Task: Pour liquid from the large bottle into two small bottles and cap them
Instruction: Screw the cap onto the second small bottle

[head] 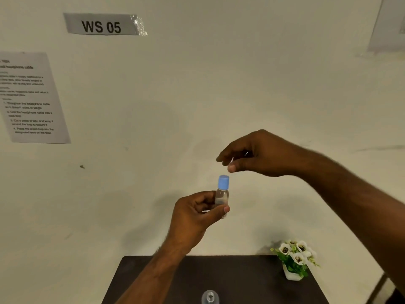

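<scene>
My left hand [195,213] grips a small clear bottle [222,197] upright in the air in front of the wall, thumb and fingers round its lower body. A blue cap [223,182] sits on its neck and some clear liquid shows inside. My right hand [254,154] hovers just above and to the right of the cap, fingers loosely curled, touching nothing. At the bottom edge of the view, the open top of a clear bottle [210,297] stands on the dark table [241,279].
A small white pot of white artificial flowers [294,260] stands at the table's far right. The white wall behind carries a "WS 05" label [102,25] and a printed instruction sheet [30,97] on the left.
</scene>
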A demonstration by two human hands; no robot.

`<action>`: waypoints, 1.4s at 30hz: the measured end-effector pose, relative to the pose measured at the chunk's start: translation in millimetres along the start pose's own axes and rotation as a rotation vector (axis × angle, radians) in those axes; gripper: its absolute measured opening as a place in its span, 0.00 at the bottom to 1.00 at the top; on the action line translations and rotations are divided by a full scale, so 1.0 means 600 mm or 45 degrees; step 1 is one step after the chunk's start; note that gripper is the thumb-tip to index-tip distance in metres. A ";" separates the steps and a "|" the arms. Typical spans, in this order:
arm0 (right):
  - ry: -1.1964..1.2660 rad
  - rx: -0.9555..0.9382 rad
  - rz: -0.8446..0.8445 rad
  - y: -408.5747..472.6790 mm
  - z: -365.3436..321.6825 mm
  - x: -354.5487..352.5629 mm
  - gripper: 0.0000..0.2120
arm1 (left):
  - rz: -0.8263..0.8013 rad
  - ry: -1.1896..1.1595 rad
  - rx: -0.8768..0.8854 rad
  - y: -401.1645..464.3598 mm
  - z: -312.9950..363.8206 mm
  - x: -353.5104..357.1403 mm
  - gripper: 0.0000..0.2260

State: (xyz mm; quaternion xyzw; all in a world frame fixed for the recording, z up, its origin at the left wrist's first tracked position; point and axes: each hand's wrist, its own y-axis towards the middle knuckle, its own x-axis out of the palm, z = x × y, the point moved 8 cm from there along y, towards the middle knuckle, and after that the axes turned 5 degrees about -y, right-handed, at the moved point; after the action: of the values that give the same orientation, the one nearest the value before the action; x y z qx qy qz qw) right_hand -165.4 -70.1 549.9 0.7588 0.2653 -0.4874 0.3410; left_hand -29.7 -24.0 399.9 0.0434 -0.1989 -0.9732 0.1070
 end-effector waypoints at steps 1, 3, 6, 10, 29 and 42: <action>0.030 -0.023 -0.053 -0.002 -0.002 0.001 0.12 | 0.000 -0.002 0.007 0.002 0.002 -0.001 0.12; 0.024 -0.049 -0.114 -0.001 -0.004 0.011 0.12 | -0.006 -0.008 0.014 0.006 0.007 -0.001 0.11; 0.024 -0.034 -0.073 0.008 -0.003 0.022 0.09 | -0.018 -0.015 0.015 0.011 0.016 0.001 0.11; -0.069 -0.001 -0.012 0.018 0.000 0.023 0.10 | -0.032 -0.019 0.009 0.010 0.016 0.003 0.11; -0.057 -0.088 -0.137 0.017 -0.001 0.045 0.09 | -0.001 -0.023 0.006 0.012 0.011 -0.003 0.12; -0.165 -0.164 -0.063 0.019 -0.005 0.076 0.11 | 0.029 -0.043 -0.002 0.005 -0.010 -0.006 0.13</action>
State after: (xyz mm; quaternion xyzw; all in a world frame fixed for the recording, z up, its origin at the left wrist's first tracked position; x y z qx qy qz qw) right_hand -138.1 -71.7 511.5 0.6953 0.2921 -0.5256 0.3936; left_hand -25.1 -28.4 395.6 0.0248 -0.2005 -0.9726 0.1148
